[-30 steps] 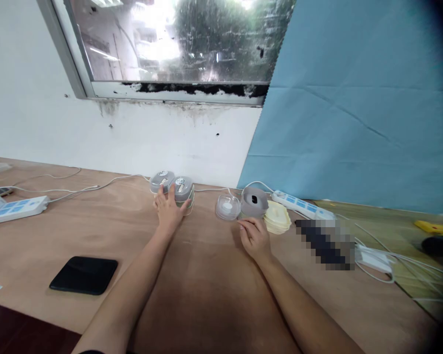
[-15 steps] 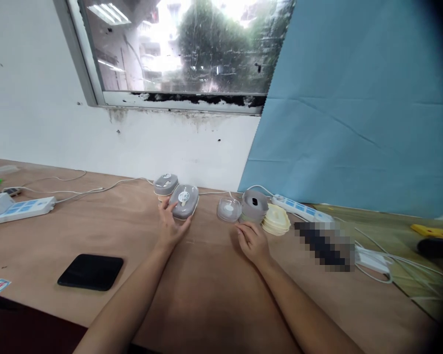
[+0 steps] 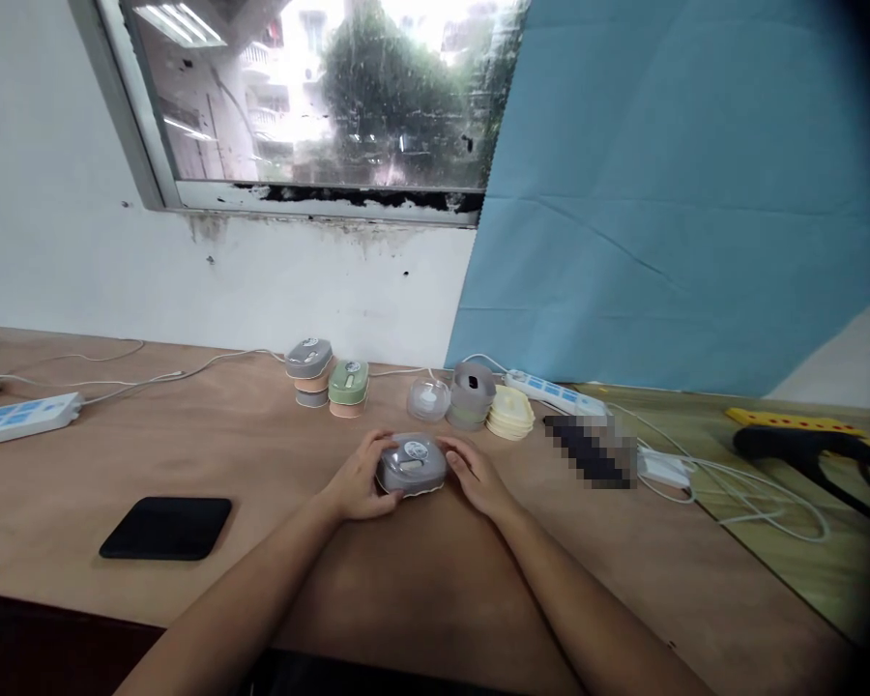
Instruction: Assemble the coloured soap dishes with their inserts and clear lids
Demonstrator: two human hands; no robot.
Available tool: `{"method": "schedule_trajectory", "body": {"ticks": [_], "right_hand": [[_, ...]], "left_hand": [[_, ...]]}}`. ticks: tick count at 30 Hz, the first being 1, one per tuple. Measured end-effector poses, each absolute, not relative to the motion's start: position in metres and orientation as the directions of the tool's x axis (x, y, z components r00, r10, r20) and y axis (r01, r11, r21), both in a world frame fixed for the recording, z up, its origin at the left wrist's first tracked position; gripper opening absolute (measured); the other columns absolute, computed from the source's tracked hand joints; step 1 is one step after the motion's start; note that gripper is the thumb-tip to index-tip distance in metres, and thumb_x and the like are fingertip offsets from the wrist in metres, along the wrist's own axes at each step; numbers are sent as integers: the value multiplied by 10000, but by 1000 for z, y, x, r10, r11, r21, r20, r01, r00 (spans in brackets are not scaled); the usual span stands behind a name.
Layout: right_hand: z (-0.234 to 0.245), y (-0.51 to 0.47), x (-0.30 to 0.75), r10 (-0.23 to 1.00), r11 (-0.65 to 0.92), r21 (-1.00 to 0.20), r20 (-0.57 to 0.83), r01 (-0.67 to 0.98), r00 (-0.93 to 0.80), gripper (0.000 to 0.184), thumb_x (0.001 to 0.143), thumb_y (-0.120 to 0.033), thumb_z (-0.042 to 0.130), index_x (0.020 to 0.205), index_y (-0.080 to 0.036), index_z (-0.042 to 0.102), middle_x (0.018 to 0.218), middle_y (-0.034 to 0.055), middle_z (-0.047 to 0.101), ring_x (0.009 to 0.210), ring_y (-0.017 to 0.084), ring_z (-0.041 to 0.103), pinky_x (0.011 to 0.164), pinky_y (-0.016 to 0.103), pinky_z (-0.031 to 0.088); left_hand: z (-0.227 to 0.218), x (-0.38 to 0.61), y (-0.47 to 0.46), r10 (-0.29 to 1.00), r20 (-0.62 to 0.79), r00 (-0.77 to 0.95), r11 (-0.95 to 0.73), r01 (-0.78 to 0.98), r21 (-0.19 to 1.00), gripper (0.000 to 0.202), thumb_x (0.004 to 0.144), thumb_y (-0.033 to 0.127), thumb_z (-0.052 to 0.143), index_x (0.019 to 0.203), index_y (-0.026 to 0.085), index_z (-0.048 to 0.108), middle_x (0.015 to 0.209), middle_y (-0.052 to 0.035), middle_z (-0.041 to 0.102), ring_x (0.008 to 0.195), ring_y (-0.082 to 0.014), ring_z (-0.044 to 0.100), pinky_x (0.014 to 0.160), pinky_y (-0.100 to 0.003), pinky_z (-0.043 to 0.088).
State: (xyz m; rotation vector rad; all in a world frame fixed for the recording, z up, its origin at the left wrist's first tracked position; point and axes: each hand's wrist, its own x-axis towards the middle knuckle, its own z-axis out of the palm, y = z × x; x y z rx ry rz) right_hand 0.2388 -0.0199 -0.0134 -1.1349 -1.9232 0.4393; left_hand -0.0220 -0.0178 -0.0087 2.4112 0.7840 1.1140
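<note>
A small grey lidded box (image 3: 411,463) rests on the wooden table (image 3: 275,454) in front of me. My left hand (image 3: 361,478) curls round its left side and my right hand (image 3: 474,474) presses against its right side, so both hold it. Behind it near the wall stand two short stacks of similar boxes, one with a grey lid (image 3: 308,368) and one with a green lid (image 3: 349,387). To their right lie a clear lid (image 3: 427,398), a stack of grey lids (image 3: 471,394) and a pile of pale yellow trays (image 3: 508,413).
A black phone (image 3: 166,527) lies at the left front. White power strips sit at the far left (image 3: 18,418) and behind the trays (image 3: 555,391), with white cables (image 3: 739,483) trailing right. A yellow-and-black tool (image 3: 804,437) lies far right. A blue sheet (image 3: 681,193) covers the wall.
My left hand has carried a grey-lidded box from the back stack to the table in front of me. My right hand has moved in to grip its other side. The view shifted right.
</note>
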Motion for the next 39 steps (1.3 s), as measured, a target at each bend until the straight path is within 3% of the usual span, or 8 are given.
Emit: {"method": "schedule_trajectory", "body": {"ticks": [6, 15, 17, 20, 24, 28, 32, 39], "right_hand": [[-10, -20, 233, 804, 589, -630, 399, 506, -440, 659, 824, -493, 613, 1396, -233, 414, 1395, 119, 488, 1262, 283, 478, 1038, 475, 402], [-19, -13, 234, 886, 440, -803, 315, 401, -341, 569, 879, -561, 484, 1338, -225, 493, 1341, 106, 551, 1221, 276, 526, 1024, 468, 415], [-24, -8, 236, 919, 375, -870, 305, 319, -251, 588, 886, -626, 395, 1264, -205, 554, 1229, 112, 632, 1111, 269, 604, 960, 445, 468], [-31, 0, 242, 974, 225, -932, 222, 286, -41, 621, 875, -680, 323, 1069, -186, 646, 883, 93, 727, 742, 228, 676, 731, 373, 538], [-34, 6, 248, 974, 97, -944, 156, 316, 166, 599, 813, -721, 403, 786, -188, 673, 471, 6, 569, 436, 171, 517, 484, 297, 442], [-30, 14, 236, 974, 51, -999, 53, 16, 218, 611, 826, -727, 358, 762, -193, 648, 416, -36, 446, 371, 126, 406, 406, 258, 365], [-24, 27, 213, 991, -104, -928, -129, -357, 47, 504, 912, -603, 319, 857, -203, 621, 525, -12, 532, 449, 125, 505, 492, 254, 472], [-19, 56, 190, 983, -169, -847, -183, -504, -23, 452, 968, -483, 282, 843, -183, 596, 558, -2, 574, 455, 116, 532, 499, 242, 500]], "left_hand": [[-8, -33, -14, 657, 570, 493, -740, 282, 610, 693, 705, 288, 663, 1319, 176, 361, 1349, -174, 392, 1276, -325, 393, 1048, -494, 350], [-8, -31, -10, 763, 499, 412, -605, 182, 775, 793, 751, 327, 676, 1411, 189, 259, 1382, -174, 406, 1144, -279, 516, 972, -436, 438], [-6, -31, -11, 746, 506, 432, -617, 165, 769, 820, 733, 326, 690, 1413, 195, 252, 1382, -169, 402, 1134, -277, 520, 962, -434, 444], [-5, -31, -14, 713, 530, 459, -646, 136, 751, 832, 731, 333, 689, 1418, 202, 239, 1397, -169, 378, 1148, -282, 512, 959, -435, 442], [-7, -32, -16, 673, 559, 484, -680, 108, 725, 841, 746, 350, 673, 1432, 201, 209, 1373, -174, 409, 1168, -289, 502, 971, -444, 427], [-8, -30, -16, 665, 536, 519, -678, 119, 725, 890, 742, 359, 678, 1447, 204, 157, 1202, -130, 535, 1037, -238, 568, 905, -401, 463], [-7, -27, -16, 661, 523, 538, -680, 136, 721, 916, 731, 367, 693, 1449, 210, 146, 1133, -97, 566, 982, -209, 580, 870, -366, 473], [-4, -31, -20, 700, 470, 537, -667, 256, 700, 858, 763, 382, 668, 1440, 210, 170, 1129, -87, 587, 969, -195, 587, 868, -354, 473]]}}
